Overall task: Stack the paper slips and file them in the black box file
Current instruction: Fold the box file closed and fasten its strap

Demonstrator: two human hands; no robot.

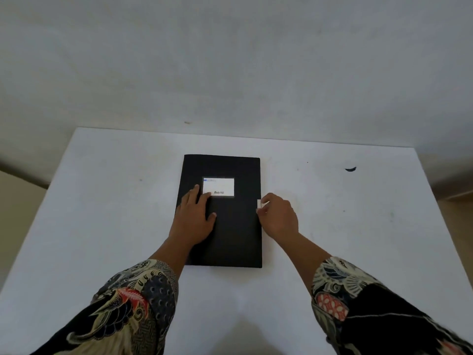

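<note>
The black box file [235, 226] lies flat and closed in the middle of the white table, with a white label [218, 187] on its lid. My left hand [195, 216] rests flat on the lid's left half, fingers spread, fingertips at the label's edge. At the file's right edge my right hand [279, 216] pinches a small white tab [259, 203] between thumb and fingers. No loose paper slips are in view.
The white table [102, 201] ends at a grey wall at the back. A small dark scrap [350, 169] lies at the far right of the table. Patterned sleeves cover both forearms near the front edge.
</note>
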